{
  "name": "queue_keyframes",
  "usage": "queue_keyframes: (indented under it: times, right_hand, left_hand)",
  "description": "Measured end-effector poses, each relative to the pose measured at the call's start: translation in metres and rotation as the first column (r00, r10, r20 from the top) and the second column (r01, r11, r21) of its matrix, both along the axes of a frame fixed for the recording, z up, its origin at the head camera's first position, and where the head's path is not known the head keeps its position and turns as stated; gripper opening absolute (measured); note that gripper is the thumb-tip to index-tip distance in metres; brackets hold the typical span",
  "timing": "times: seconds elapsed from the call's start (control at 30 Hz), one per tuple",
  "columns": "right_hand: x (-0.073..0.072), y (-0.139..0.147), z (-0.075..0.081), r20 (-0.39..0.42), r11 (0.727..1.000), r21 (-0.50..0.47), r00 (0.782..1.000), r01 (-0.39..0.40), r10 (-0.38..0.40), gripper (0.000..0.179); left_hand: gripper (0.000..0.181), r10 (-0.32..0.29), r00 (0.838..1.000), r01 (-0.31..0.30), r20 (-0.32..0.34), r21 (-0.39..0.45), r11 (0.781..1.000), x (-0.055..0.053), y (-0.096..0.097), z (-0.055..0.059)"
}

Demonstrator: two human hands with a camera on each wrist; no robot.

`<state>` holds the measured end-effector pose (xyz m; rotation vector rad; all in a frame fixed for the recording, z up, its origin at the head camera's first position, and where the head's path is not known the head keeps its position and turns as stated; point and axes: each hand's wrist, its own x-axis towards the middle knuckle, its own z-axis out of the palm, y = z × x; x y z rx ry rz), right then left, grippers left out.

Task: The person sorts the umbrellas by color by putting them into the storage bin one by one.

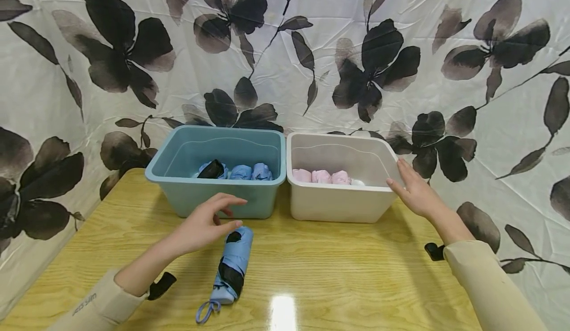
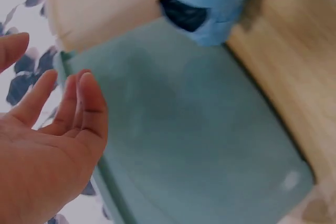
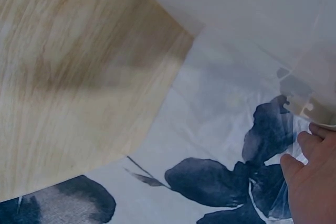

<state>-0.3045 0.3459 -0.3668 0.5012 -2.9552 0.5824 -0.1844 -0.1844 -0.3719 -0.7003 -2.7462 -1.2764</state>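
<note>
A folded blue umbrella with black patches lies on the table, its handle and wrist loop toward me. My left hand hovers at its far end, fingers relaxed and apart, thumb tip right by the umbrella's top. In the left wrist view the hand holds nothing. Behind it stands a teal bin with several rolled blue umbrellas inside. My right hand rests at the right rim of a white bin, fingers extended along the edge. Rolled pink bundles lie inside that bin.
Both bins stand side by side at the back of the yellow wood-grain table. A floral cloth hangs close behind them. Dark camera straps stick out at both wrists.
</note>
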Motion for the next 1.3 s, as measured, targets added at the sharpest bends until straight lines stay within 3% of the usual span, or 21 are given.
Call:
queue_keyframes:
  times: [0.37, 0.5, 0.63, 1.0, 1.3]
  right_hand:
    - [-0.001, 0.001, -0.002, -0.011, 1.0, -0.003, 1.0, 0.001, -0.001, 0.081]
    - [-0.001, 0.002, -0.004, -0.012, 1.0, -0.006, 1.0, -0.001, 0.001, 0.081]
    - [-0.002, 0.002, -0.004, -0.022, 1.0, -0.01, 1.0, -0.009, 0.009, 0.081]
    - [-0.003, 0.002, -0.004, -0.024, 1.0, -0.019, 1.0, -0.01, 0.01, 0.081]
    - [-0.004, 0.002, -0.005, -0.044, 1.0, -0.019, 0.999, -0.011, 0.01, 0.081]
  left_hand:
    - [0.065, -0.03, 0.989, 0.06, 0.146, -0.211, 0.976, 0.005, -0.007, -0.046]
    - [0.078, -0.035, 0.973, 0.088, 0.23, -0.221, 0.971, 0.008, -0.005, -0.057]
    - [0.087, -0.051, 0.961, 0.112, 0.271, -0.214, 0.97, 0.006, -0.003, -0.066]
    - [0.093, -0.069, 0.957, 0.122, 0.281, -0.174, 0.977, -0.005, 0.008, -0.076]
    - [0.091, -0.028, 0.962, 0.062, 0.27, -0.119, 0.991, -0.006, 0.013, -0.081]
